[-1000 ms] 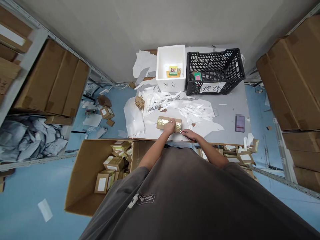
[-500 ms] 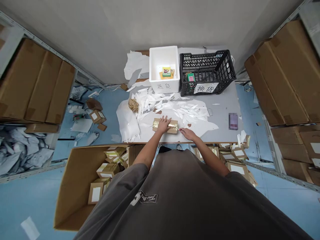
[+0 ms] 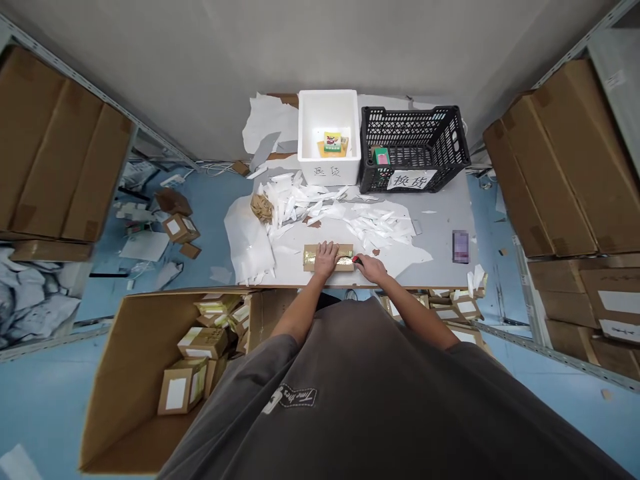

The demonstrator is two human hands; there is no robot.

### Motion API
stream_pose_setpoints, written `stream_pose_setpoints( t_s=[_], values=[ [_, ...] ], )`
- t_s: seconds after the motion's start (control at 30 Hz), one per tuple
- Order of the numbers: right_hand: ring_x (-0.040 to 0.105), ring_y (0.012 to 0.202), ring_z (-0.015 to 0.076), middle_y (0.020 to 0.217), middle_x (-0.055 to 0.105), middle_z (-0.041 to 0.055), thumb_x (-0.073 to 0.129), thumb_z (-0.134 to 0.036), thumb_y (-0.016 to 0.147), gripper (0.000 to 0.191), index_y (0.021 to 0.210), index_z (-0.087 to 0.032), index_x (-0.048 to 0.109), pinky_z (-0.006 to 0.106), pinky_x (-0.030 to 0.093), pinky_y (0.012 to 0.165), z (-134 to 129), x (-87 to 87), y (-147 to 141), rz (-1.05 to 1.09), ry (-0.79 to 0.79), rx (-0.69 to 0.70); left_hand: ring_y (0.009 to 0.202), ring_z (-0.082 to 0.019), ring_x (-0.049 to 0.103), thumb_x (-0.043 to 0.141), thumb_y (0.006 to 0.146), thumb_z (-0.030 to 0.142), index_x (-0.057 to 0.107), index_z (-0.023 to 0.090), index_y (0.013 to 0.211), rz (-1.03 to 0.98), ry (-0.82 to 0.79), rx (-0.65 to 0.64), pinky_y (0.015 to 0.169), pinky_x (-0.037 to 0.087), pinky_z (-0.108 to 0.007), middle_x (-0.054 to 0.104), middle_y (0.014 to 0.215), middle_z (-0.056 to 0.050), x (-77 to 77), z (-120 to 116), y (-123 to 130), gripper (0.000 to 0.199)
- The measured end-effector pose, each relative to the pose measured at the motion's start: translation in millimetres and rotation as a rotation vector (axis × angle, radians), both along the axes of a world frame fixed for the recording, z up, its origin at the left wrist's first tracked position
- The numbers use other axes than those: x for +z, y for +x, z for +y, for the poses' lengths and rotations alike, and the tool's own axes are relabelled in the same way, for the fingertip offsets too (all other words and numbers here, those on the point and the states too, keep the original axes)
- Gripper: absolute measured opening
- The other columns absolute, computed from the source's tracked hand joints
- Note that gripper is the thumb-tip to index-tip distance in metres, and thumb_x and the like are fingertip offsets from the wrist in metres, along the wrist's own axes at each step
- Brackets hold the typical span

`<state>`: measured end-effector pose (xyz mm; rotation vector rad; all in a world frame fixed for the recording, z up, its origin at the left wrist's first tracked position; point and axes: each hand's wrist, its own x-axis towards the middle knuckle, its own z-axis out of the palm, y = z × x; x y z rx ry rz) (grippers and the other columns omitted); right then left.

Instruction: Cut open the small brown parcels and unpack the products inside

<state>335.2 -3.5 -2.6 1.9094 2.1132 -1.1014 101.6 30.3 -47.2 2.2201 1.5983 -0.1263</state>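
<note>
The left hand (image 3: pixel 326 260) presses flat on a small brown cardboard box with shiny yellowish tape (image 3: pixel 309 257), which lies beneath it on the grey surface (image 3: pixel 443 233). The right hand (image 3: pixel 373 268) grasps a red-and-black handled cutting tool (image 3: pixel 356 260) at the box's right end. Beyond both hands lie torn white paper strips (image 3: pixel 383 223); farther off stand a white foam bin (image 3: pixel 329 171) and a black plastic crate (image 3: pixel 369 160).
</note>
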Motion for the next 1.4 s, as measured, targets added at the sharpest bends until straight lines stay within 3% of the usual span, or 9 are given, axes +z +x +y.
stream_pose_setpoints(
  t_s=[0.17,0.27,0.4,0.57,0.8,0.97,1.13,1.27,1.4],
  values=[
    [0.070,0.111,0.0323,0.128,0.074,0.0165,0.053,-0.041,0.111,0.033,0.137,-0.023,0.060,0.037,0.051,0.087,4,-0.9,74,-0.046,0.025,-0.348,0.166,-0.029,0.031,0.048,0.110,0.043,0.050,0.027,0.164,-0.025,0.013,0.000,0.139,0.014,-0.055,0.048,0.172,-0.011,1.1,-4,-3,0.056],
    [0.072,0.107,0.0312,0.121,0.077,0.0141,0.053,-0.041,0.110,0.035,0.139,-0.022,0.058,0.037,0.053,0.086,1,-3.8,98,-0.009,0.009,-0.377,0.166,-0.029,0.031,0.048,0.111,0.042,0.051,0.027,0.163,-0.037,0.010,0.015,0.139,0.014,-0.055,0.047,0.173,-0.011,5.0,-1,-1,0.055],
    [0.074,0.100,0.0250,0.115,0.077,0.0069,0.065,-0.055,0.100,0.049,0.136,-0.025,0.055,0.031,0.055,0.084,-11,-34.0,35,0.253,-0.064,-0.497,0.164,-0.030,0.032,0.049,0.110,0.044,0.053,0.027,0.161,-0.060,0.023,0.064,0.138,0.013,-0.055,0.046,0.173,-0.011,9.6,1,6,0.054],
    [0.074,0.109,0.0294,0.117,0.076,0.0099,0.079,-0.067,0.078,0.071,0.128,-0.024,0.053,0.035,0.057,0.091,-9,-69.4,-53,0.352,-0.051,-0.813,0.157,-0.032,0.040,0.048,0.110,0.044,0.053,0.026,0.160,-0.033,0.079,0.380,0.136,0.020,-0.053,0.051,0.168,-0.012,15.6,-6,12,0.053],
    [0.071,0.110,0.0267,0.122,0.075,0.0103,0.081,-0.052,0.084,0.062,0.129,-0.022,0.051,0.033,0.053,0.098,98,-64.1,-96,0.334,0.019,-0.828,0.147,-0.036,0.050,0.048,0.108,0.034,0.045,0.022,0.166,-0.034,-0.048,0.544,0.116,0.047,-0.051,0.036,0.176,-0.018,22.0,-40,-1,0.059],
    [0.069,0.109,0.0263,0.123,0.074,0.0115,0.077,-0.049,0.089,0.058,0.132,-0.022,0.049,0.034,0.052,0.097,116,-52.0,-96,0.304,0.051,-0.636,0.160,-0.036,0.034,0.054,0.103,0.025,0.049,0.022,0.162,-0.086,0.001,0.254,0.121,0.043,-0.050,0.033,0.177,-0.015,22.9,-43,-28,0.060],
    [0.073,0.103,0.0300,0.119,0.075,0.0100,0.084,-0.057,0.077,0.067,0.125,-0.026,0.050,0.039,0.057,0.090,37,-54.4,-64,0.316,-0.055,-0.543,0.168,-0.039,0.016,0.073,0.080,0.011,0.058,0.029,0.153,-0.044,-0.068,-0.329,0.128,0.032,-0.054,0.038,0.175,-0.010,20.9,-18,-62,0.077],
    [0.074,0.111,0.0295,0.126,0.075,0.0122,0.080,-0.061,0.078,0.065,0.122,-0.026,0.048,0.038,0.058,0.093,-8,-70.5,-59,0.323,-0.120,-0.602,0.164,-0.039,0.024,0.074,0.077,0.007,0.066,0.026,0.139,-0.019,-0.006,-0.496,0.125,0.033,-0.051,0.048,0.166,-0.014,20.7,0,-65,0.065],
    [0.073,0.115,0.0314,0.124,0.075,0.0117,0.082,-0.059,0.075,0.068,0.123,-0.027,0.047,0.040,0.058,0.095,11,-77.6,-68,0.301,-0.061,-0.661,0.142,-0.039,0.049,0.079,0.082,0.018,0.067,0.020,0.130,-0.039,-0.025,-0.490,0.119,0.037,-0.051,0.064,0.139,-0.019,27.7,8,-52,0.050]
  ],
)
